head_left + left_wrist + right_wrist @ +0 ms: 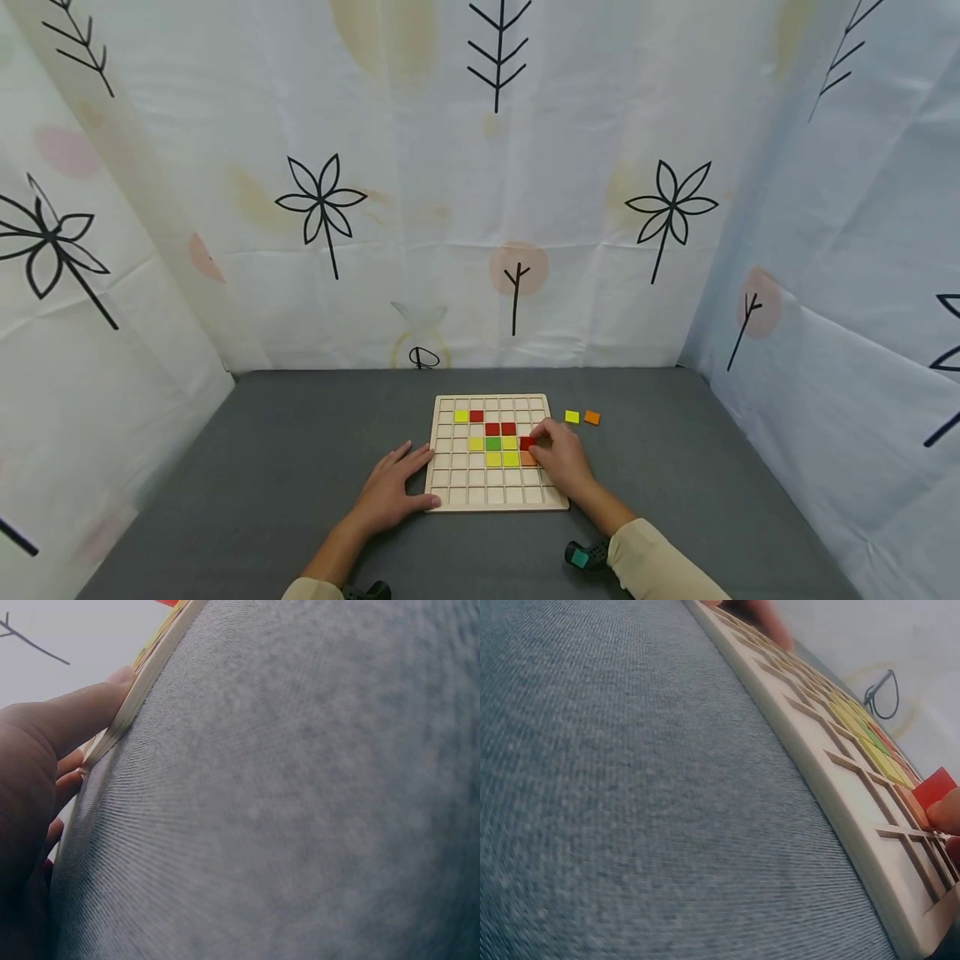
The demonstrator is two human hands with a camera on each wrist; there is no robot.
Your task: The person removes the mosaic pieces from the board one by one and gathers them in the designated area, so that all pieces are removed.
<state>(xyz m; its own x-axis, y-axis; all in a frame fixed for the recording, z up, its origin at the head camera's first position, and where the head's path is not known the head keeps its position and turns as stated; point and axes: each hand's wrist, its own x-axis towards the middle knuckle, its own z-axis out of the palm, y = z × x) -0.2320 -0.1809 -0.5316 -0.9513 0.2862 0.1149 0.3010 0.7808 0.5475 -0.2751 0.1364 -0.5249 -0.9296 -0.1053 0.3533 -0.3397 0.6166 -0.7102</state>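
Note:
A square wooden grid board lies on the grey table, with several coloured tiles in its cells. My left hand rests at the board's left side, its thumb on the front left corner and its fingers along the edge. My right hand reaches over the right edge and pinches a red tile, which stands tilted above the cells in the right wrist view. Just in front of it, an orange tile lies in a cell. A green tile sits among yellow ones, with red tiles behind.
Beyond the board's right edge, a loose yellow tile and a loose orange tile lie on the grey table. White patterned curtains enclose the table at the back and both sides. A dark wrist device sits by the right sleeve.

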